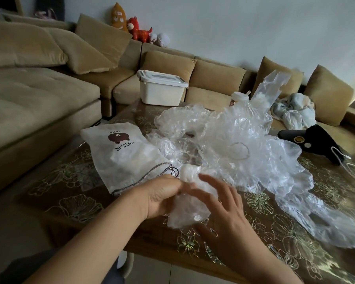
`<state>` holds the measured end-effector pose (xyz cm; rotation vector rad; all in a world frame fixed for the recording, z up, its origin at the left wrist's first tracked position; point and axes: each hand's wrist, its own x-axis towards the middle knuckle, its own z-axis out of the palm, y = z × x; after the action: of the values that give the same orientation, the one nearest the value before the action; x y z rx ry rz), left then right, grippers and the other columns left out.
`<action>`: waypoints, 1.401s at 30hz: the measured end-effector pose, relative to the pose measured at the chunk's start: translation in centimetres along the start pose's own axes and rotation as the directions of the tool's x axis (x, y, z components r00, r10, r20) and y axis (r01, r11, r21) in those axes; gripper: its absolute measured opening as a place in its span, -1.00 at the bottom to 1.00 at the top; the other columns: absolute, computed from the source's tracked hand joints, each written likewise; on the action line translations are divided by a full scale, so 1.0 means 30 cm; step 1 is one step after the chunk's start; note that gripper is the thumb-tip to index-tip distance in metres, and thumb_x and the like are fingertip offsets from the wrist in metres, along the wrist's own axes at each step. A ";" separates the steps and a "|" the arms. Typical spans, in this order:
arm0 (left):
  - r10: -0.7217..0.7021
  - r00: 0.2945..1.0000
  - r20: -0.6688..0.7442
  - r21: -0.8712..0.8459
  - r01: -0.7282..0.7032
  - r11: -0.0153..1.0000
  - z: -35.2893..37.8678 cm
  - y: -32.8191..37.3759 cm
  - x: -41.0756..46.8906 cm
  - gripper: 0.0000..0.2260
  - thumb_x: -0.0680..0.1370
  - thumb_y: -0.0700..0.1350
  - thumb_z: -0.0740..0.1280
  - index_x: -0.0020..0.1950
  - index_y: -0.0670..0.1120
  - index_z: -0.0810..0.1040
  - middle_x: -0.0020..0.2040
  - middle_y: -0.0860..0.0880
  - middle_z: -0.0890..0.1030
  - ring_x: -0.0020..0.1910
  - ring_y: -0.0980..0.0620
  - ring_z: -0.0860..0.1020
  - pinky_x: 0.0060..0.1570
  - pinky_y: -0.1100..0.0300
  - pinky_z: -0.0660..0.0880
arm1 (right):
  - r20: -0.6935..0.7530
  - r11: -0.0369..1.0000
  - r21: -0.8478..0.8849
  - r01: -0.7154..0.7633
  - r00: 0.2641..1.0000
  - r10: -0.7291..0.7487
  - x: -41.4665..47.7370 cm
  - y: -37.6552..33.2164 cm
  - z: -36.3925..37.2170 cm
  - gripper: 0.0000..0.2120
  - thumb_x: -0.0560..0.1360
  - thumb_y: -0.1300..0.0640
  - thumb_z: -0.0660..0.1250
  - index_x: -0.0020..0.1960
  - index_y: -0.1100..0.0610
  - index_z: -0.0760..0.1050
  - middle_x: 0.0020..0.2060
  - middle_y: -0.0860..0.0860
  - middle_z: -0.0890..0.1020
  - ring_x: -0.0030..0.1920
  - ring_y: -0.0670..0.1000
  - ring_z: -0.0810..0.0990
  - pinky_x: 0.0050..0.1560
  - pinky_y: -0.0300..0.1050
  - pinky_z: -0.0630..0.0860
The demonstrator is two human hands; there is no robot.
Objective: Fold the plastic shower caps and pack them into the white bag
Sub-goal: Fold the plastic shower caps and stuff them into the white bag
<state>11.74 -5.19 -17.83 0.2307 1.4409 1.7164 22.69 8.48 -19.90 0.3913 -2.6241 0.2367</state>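
A folded, bunched clear shower cap (184, 210) sits between my hands above the table's near edge. My left hand (162, 196) grips its left side with curled fingers. My right hand (221, 206) lies against its right side with fingers spread and nearly straight. The white drawstring bag (121, 156) with a brown bear print lies flat just left of my hands, its dark cord at the mouth near my left hand. A big heap of loose clear shower caps (240, 148) covers the table's middle and right.
The table (74, 203) has a brown flower-patterned cover. A white lidded plastic box (162, 89) stands at its far edge, a black handheld device (309, 140) with a white cable at the right. Beige sofas with cushions wrap around behind and left.
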 end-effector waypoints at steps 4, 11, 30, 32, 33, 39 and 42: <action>0.005 0.999 -0.050 -0.058 -0.008 0.998 0.026 -0.007 0.003 -0.96 0.52 -0.30 0.31 -0.11 -0.19 0.49 -0.26 -0.10 0.59 -0.30 0.02 0.56 -0.27 0.18 0.55 | -0.160 0.977 0.210 -0.043 0.984 0.078 0.003 0.006 0.013 -0.88 0.48 -0.09 0.27 -0.02 -0.12 0.50 -0.01 -0.25 0.53 0.02 -0.16 0.44 0.04 -0.20 0.34; 0.044 0.991 0.128 -0.095 -0.032 0.995 0.040 -0.006 -0.009 -0.92 0.53 -0.21 0.30 0.00 -0.17 0.51 -0.18 -0.12 0.61 -0.28 -0.01 0.58 -0.27 0.16 0.60 | 0.085 0.733 0.527 -0.430 0.885 0.458 0.036 -0.001 0.012 -0.62 0.48 -0.08 0.26 -0.30 0.22 0.52 -0.38 0.06 0.53 -0.44 -0.07 0.38 -0.39 -0.10 0.33; 0.073 0.993 0.093 -0.015 -0.072 0.997 0.033 0.000 -0.008 -0.81 0.48 -0.33 0.33 0.07 -0.17 0.53 -0.08 -0.15 0.65 -0.26 -0.07 0.63 -0.34 0.12 0.61 | 0.472 -0.194 0.870 -0.453 0.652 0.593 0.035 0.069 0.004 -0.70 0.25 0.27 0.47 -0.02 0.25 0.55 -0.19 0.26 0.58 -0.15 0.25 0.36 -0.25 -0.04 0.28; 0.083 0.994 0.072 0.025 -0.085 0.996 0.043 -0.004 -0.010 -0.82 0.49 -0.34 0.33 0.08 -0.23 0.55 -0.14 -0.16 0.64 -0.39 -0.04 0.60 -0.49 0.23 0.56 | 0.498 -0.254 0.863 -0.437 0.652 0.572 0.037 0.067 -0.003 -0.88 0.34 0.39 0.34 -0.17 0.24 0.57 -0.28 0.22 0.58 -0.29 0.16 0.42 -0.33 -0.11 0.30; 0.087 0.994 0.063 0.023 -0.088 0.996 0.050 -0.003 -0.012 -0.81 0.50 -0.34 0.31 0.11 -0.27 0.55 -0.13 -0.18 0.63 -0.39 -0.02 0.60 -0.49 0.24 0.55 | 0.500 -0.274 0.864 -0.423 0.656 0.566 0.043 0.065 -0.009 -0.79 0.38 0.45 0.23 -0.26 0.23 0.57 -0.31 0.18 0.59 -0.36 0.11 0.48 -0.41 -0.16 0.35; -0.011 0.992 0.126 -0.102 0.024 0.994 0.033 0.013 -0.007 -0.62 0.59 -0.09 0.09 0.22 -0.34 0.47 -0.05 -0.26 0.63 -0.21 -0.09 0.63 -0.30 0.10 0.62 | 0.431 -0.160 0.894 -0.419 0.704 0.565 0.059 0.047 -0.016 -0.46 0.32 0.62 -0.07 -0.58 0.18 0.45 -0.17 0.06 0.66 -0.21 0.06 0.61 -0.27 -0.04 0.44; -0.027 0.988 0.150 0.033 0.023 0.999 0.020 0.016 -0.015 -0.50 0.46 0.09 0.31 0.19 -0.28 0.49 -0.02 -0.25 0.62 -0.15 -0.11 0.63 -0.20 0.09 0.63 | 0.384 0.006 0.888 -0.459 0.750 0.539 0.055 0.045 -0.015 -0.49 0.29 0.62 -0.01 -0.56 0.17 0.48 -0.16 0.01 0.66 -0.14 0.00 0.61 -0.25 -0.09 0.53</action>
<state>12.17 -5.05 -17.06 0.3503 1.3545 1.6214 21.05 9.47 -18.86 -0.2814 -1.9959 2.1932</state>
